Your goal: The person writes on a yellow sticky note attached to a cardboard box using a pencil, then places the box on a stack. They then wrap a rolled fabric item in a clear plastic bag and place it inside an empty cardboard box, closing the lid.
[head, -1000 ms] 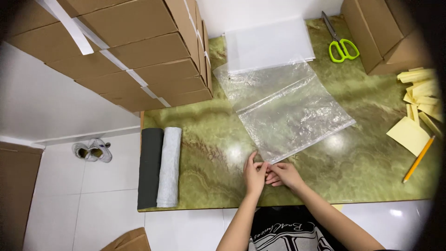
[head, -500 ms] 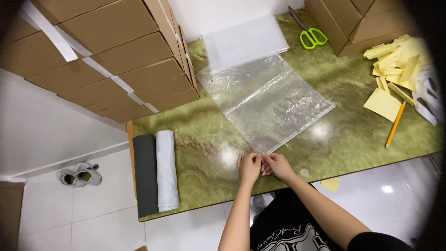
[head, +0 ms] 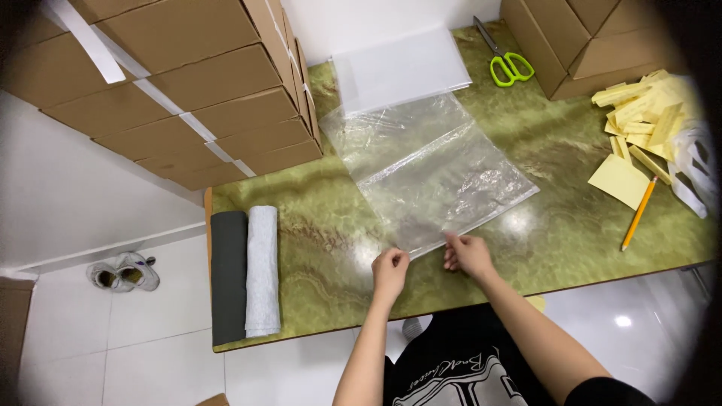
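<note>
Your left hand [head: 389, 271] and right hand [head: 466, 254] both rest at the near edge of the clear, flat plastic bag [head: 444, 180], which lies on the green marbled tabletop [head: 323, 225]. A second ago the two hands sat close together, almost touching, at one spot on that edge. Now they stand apart along it, the left towards the near-left corner, the right a little further right.

Grip: your right fingers pinch the bag's near edge between thumb and fingertips. Your left hand is curled with its fingertips at the film's corner; whether it actually holds the film, I cannot tell.

Judged from the spread of the hands, you are drawing the near edge out flat or working its mouth apart. The bag itself has not shifted on the table; it lies angled, its far end over a second crumpled clear sheet [head: 376, 128].

Surroundings noted: a white flat stack of sheets [head: 402, 71] at the far side, green-handled scissors [head: 510, 64] far right, yellow paper slips [head: 639, 120] and an orange pencil [head: 638, 214] at right, a dark grey roll [head: 228, 278] and a light grey roll [head: 262, 271] at left, brown cardboard cartons [head: 188, 83] far left.
</note>
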